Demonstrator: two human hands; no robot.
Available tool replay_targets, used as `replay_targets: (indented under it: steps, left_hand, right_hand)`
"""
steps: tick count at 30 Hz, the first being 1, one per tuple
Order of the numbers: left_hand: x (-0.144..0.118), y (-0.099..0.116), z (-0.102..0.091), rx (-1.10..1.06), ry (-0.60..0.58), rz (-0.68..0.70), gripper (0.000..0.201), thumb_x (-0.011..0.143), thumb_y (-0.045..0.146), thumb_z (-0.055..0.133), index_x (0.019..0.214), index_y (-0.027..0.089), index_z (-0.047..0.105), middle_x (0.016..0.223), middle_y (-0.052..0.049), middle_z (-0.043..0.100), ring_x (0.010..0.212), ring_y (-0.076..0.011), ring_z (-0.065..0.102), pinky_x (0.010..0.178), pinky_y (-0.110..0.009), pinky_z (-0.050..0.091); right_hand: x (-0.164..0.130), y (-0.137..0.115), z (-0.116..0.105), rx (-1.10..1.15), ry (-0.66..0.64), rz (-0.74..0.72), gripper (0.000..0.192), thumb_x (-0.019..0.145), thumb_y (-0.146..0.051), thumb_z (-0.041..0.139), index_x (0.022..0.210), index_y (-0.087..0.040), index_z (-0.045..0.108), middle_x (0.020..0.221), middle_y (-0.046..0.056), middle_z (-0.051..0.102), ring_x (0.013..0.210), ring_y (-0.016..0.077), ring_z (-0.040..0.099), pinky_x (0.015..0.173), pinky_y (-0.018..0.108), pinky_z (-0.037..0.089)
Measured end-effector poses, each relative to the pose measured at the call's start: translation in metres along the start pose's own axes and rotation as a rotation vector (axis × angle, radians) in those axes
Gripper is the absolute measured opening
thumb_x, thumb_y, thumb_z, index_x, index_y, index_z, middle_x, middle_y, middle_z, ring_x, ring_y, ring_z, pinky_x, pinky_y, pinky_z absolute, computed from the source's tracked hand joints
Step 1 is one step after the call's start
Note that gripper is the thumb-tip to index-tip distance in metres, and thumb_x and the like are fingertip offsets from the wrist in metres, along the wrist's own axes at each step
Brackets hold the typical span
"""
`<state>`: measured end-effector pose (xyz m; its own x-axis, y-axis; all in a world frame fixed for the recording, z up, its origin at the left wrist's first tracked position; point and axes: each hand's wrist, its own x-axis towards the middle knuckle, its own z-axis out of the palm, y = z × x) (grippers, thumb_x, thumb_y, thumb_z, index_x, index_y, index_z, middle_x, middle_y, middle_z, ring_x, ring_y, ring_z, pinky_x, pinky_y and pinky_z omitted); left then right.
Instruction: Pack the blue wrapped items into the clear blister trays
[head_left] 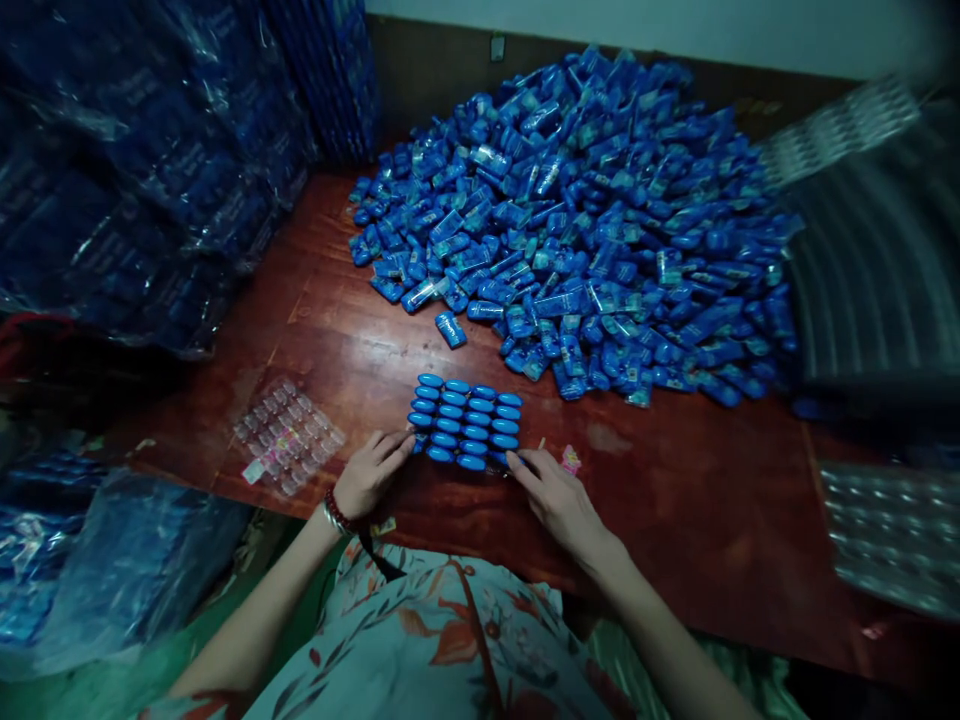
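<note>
On the table (pixel 690 500), my left hand (pixel 373 472) and right hand (pixel 556 495) flank blue pieces (pixel 451 412), apparently aligning them. Pinching: I cannot tell. Even pressure seems needed next.

Undersides of blue oval pieces (pixel 451 411) hidden; wrapped packs (pixel 150 150) cut off at left; stacked trays (pixel 877 270) blurred

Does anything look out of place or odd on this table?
Mildly, yes. One blue packet lies apart from the big heap, and a small pink item lies loose near the right hand. A clear tray sits askew compared with the neat blue rows.
</note>
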<state>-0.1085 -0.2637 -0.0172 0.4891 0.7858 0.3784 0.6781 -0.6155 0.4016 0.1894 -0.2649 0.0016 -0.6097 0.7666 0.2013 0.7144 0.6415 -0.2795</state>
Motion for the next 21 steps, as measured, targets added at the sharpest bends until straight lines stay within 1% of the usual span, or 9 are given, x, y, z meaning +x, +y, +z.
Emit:
replay_targets:
  steps: [4, 6, 7, 9, 12, 14, 16, 19, 21]
  left_hand:
    - [0.014, -0.003, -0.016, 0.068, -0.207, 0.103, 0.039, 0.092, 0.014, 0.031, 0.129, 0.016, 0.043, 0.104, -0.012, 0.059, 0.091, -0.0201, 0.05, 0.074, -0.033, 0.05]
    - [0.017, -0.001, -0.019, 0.093, -0.248, 0.134, 0.041, 0.092, 0.014, 0.03, 0.131, 0.015, 0.041, 0.103, -0.012, 0.059, 0.092, -0.0202, 0.05, 0.074, -0.032, 0.05]
    - [0.017, 0.001, -0.019, 0.109, -0.244, 0.137, 0.042, 0.092, 0.013, 0.031, 0.133, 0.015, 0.039, 0.104, -0.013, 0.058, 0.093, -0.0203, 0.049, 0.075, -0.032, 0.05]
    - [0.013, 0.004, -0.016, 0.162, -0.191, 0.113, 0.045, 0.091, 0.013, 0.032, 0.136, 0.017, 0.036, 0.109, -0.014, 0.055, 0.097, -0.0209, 0.049, 0.079, -0.033, 0.049]
    - [0.004, 0.007, -0.009, 0.246, -0.072, 0.028, 0.048, 0.09, 0.011, 0.034, 0.136, 0.023, 0.038, 0.117, -0.015, 0.051, 0.101, -0.0231, 0.049, 0.082, -0.037, 0.046]
    - [0.0, 0.007, -0.004, 0.243, -0.019, -0.012, 0.049, 0.089, 0.012, 0.036, 0.136, 0.027, 0.04, 0.119, -0.014, 0.051, 0.103, -0.0238, 0.05, 0.082, -0.037, 0.045]
    - [-0.001, 0.005, -0.001, 0.184, 0.017, -0.029, 0.05, 0.089, 0.011, 0.037, 0.135, 0.03, 0.04, 0.119, -0.013, 0.051, 0.102, -0.0229, 0.051, 0.082, -0.036, 0.045]
    - [0.001, 0.001, 0.0, 0.096, 0.055, -0.045, 0.052, 0.087, 0.01, 0.039, 0.134, 0.032, 0.041, 0.116, -0.011, 0.052, 0.101, -0.0214, 0.052, 0.081, -0.035, 0.045]
    - [0.003, -0.001, 0.0, 0.089, 0.062, -0.062, 0.05, 0.086, 0.009, 0.04, 0.131, 0.033, 0.046, 0.115, -0.011, 0.052, 0.1, -0.0218, 0.052, 0.081, -0.036, 0.045]
  right_hand:
    - [0.018, -0.003, -0.016, -0.114, -0.213, -0.02, 0.033, 0.092, -0.011, 0.032, 0.113, -0.019, 0.056, 0.083, 0.008, 0.058, 0.074, 0.0159, 0.052, 0.063, 0.028, 0.046]
    - [0.024, -0.005, -0.02, -0.14, -0.266, -0.008, 0.032, 0.092, -0.011, 0.034, 0.112, -0.021, 0.057, 0.082, 0.006, 0.057, 0.073, 0.0152, 0.051, 0.063, 0.027, 0.045]
    - [0.025, -0.006, -0.02, -0.152, -0.275, 0.003, 0.032, 0.091, -0.011, 0.035, 0.112, -0.022, 0.057, 0.081, 0.006, 0.057, 0.073, 0.015, 0.051, 0.063, 0.026, 0.045]
    - [0.024, -0.009, -0.018, -0.173, -0.254, 0.03, 0.032, 0.09, -0.01, 0.037, 0.112, -0.022, 0.058, 0.082, 0.006, 0.058, 0.073, 0.0153, 0.052, 0.063, 0.026, 0.045]
    - [0.015, -0.011, -0.008, -0.167, -0.154, 0.064, 0.035, 0.089, -0.008, 0.039, 0.116, -0.021, 0.057, 0.09, 0.009, 0.06, 0.078, 0.0171, 0.054, 0.065, 0.028, 0.046]
    - [0.009, -0.01, -0.002, -0.144, -0.084, 0.072, 0.04, 0.088, -0.005, 0.037, 0.12, -0.02, 0.055, 0.097, 0.011, 0.06, 0.083, 0.0178, 0.054, 0.068, 0.029, 0.047]
    - [0.006, -0.007, 0.0, -0.095, -0.056, 0.055, 0.043, 0.088, -0.004, 0.034, 0.122, -0.021, 0.054, 0.098, 0.01, 0.06, 0.085, 0.0176, 0.055, 0.07, 0.029, 0.048]
    - [0.011, -0.003, -0.006, -0.014, -0.116, 0.013, 0.043, 0.089, -0.007, 0.033, 0.123, -0.023, 0.052, 0.092, 0.009, 0.059, 0.082, 0.0173, 0.054, 0.067, 0.029, 0.048]
    - [0.017, -0.005, -0.01, -0.01, -0.175, 0.012, 0.04, 0.089, -0.008, 0.034, 0.121, -0.022, 0.053, 0.089, 0.009, 0.058, 0.079, 0.0177, 0.052, 0.063, 0.029, 0.047]
